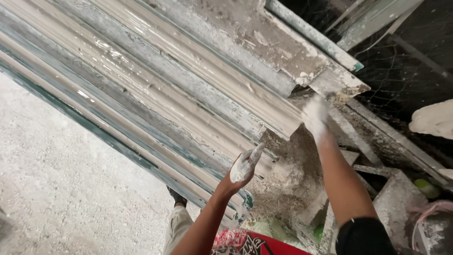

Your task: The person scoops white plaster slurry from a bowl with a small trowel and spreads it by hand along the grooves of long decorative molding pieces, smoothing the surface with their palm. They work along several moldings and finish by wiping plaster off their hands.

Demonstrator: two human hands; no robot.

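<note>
1. A person looks down on a long, ribbed moulding form (155, 89) coated in wet grey-white plaster, its parallel ridges and grooves running diagonally from upper left to lower right.
2. The left hand (245, 165), caked in white plaster, rests against the lower end of the form, fingers stretched out and loosely together, gripping nothing.
3. The right hand (315, 115), equally whitened and blurred, presses at the cut end of the form where the ridges stop; whether it is open or closed cannot be told.
4. Just above the right hand, a flat, plaster-crusted board (264, 38) with chipped edges lies along the top of the form, a thin teal-edged strip (314, 35) beside it.
5. Beneath the form's end, a heap of crumbly grey plaster debris (288, 184) spills over rough, splattered wooden framing (391, 193).
6. To the left spreads a pale, gritty concrete floor (61, 189).
7. A dark shoe (178, 197) and light trouser leg (177, 229) show below, beside a red patterned garment (255, 243).
8. A smooth white plaster lump (434, 119) sits at the right edge.
</note>
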